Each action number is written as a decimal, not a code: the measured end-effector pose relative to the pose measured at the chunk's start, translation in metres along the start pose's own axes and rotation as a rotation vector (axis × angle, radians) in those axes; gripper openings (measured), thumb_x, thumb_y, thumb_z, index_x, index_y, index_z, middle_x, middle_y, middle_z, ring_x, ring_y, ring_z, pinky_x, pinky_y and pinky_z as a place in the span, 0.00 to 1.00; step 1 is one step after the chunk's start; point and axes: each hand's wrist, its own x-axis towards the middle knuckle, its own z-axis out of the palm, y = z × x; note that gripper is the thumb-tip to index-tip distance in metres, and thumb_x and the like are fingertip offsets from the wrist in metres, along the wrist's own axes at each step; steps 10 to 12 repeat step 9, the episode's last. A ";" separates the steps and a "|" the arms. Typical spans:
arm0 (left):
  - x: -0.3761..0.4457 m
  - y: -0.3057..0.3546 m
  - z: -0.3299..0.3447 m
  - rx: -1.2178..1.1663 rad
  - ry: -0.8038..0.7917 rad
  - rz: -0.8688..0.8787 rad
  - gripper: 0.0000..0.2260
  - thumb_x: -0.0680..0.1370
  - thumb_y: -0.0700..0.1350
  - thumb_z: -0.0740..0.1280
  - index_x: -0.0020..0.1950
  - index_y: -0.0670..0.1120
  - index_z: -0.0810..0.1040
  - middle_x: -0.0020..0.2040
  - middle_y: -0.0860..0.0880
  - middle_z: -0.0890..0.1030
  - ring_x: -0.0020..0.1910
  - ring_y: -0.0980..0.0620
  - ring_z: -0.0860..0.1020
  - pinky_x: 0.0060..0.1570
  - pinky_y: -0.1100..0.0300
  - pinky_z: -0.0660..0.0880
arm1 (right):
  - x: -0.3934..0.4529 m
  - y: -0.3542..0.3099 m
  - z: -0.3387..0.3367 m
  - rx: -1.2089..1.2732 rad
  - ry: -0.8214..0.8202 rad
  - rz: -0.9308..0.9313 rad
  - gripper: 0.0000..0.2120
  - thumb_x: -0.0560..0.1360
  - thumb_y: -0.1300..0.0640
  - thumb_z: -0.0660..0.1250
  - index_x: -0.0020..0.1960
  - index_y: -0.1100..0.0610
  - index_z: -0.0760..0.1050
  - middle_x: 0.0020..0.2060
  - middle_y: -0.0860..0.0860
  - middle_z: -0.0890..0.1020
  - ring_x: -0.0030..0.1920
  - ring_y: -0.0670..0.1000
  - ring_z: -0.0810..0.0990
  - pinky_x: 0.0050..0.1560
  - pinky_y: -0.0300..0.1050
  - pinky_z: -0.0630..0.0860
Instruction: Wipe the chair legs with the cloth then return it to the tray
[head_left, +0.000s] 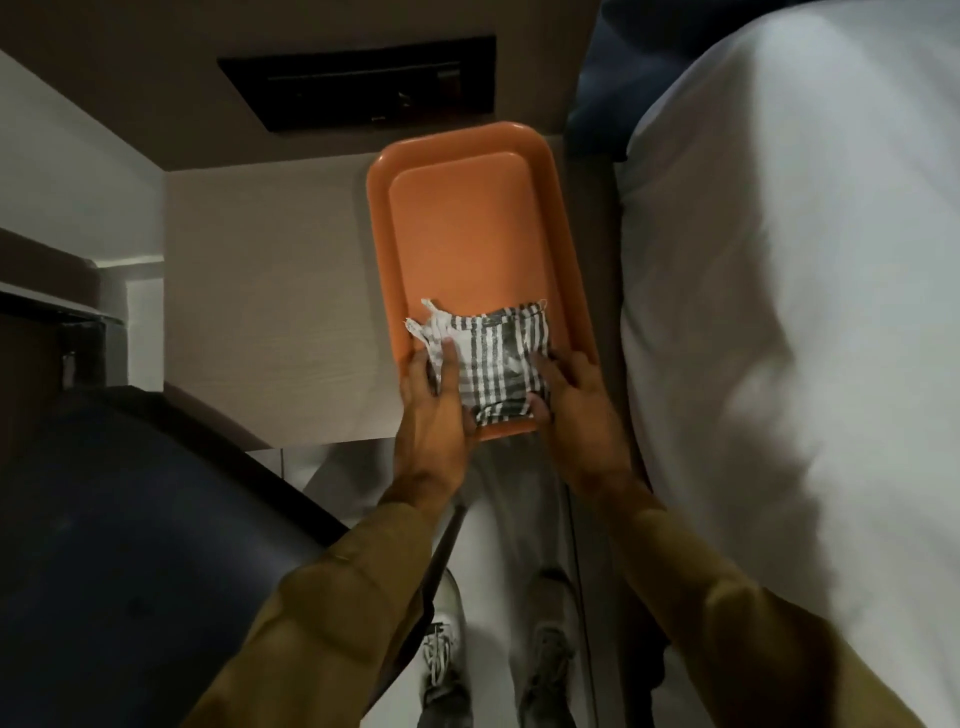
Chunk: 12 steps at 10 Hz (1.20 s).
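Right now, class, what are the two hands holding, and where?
Both hold the striped cloth on the tray: left hand at its left edge, right hand at its right.

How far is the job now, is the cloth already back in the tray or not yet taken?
Either could be true. The striped cloth lies folded at the near end of the orange tray, with the left hand and right hand on its two sides. One picture cannot tell whether the wiping is finished; no chair leg shows. If finished, only letting go is left.
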 end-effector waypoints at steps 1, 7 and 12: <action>-0.002 -0.004 -0.013 0.287 -0.042 0.042 0.42 0.77 0.67 0.38 0.90 0.52 0.50 0.89 0.46 0.51 0.79 0.44 0.70 0.76 0.51 0.73 | -0.006 -0.006 0.011 -0.067 -0.013 -0.009 0.30 0.87 0.50 0.64 0.86 0.53 0.61 0.83 0.56 0.61 0.82 0.58 0.65 0.77 0.60 0.75; 0.017 -0.020 -0.020 0.600 -0.100 0.136 0.40 0.88 0.42 0.62 0.89 0.45 0.35 0.88 0.40 0.35 0.88 0.39 0.44 0.83 0.50 0.66 | -0.009 -0.015 0.048 -0.123 0.182 -0.054 0.29 0.84 0.60 0.69 0.83 0.65 0.66 0.83 0.65 0.67 0.82 0.67 0.69 0.71 0.65 0.80; 0.009 -0.012 -0.016 0.624 -0.087 0.094 0.41 0.87 0.47 0.63 0.89 0.41 0.37 0.88 0.39 0.34 0.89 0.38 0.44 0.86 0.47 0.62 | -0.009 -0.021 0.045 -0.275 0.184 -0.088 0.31 0.86 0.60 0.65 0.85 0.66 0.59 0.85 0.64 0.62 0.86 0.63 0.61 0.86 0.60 0.58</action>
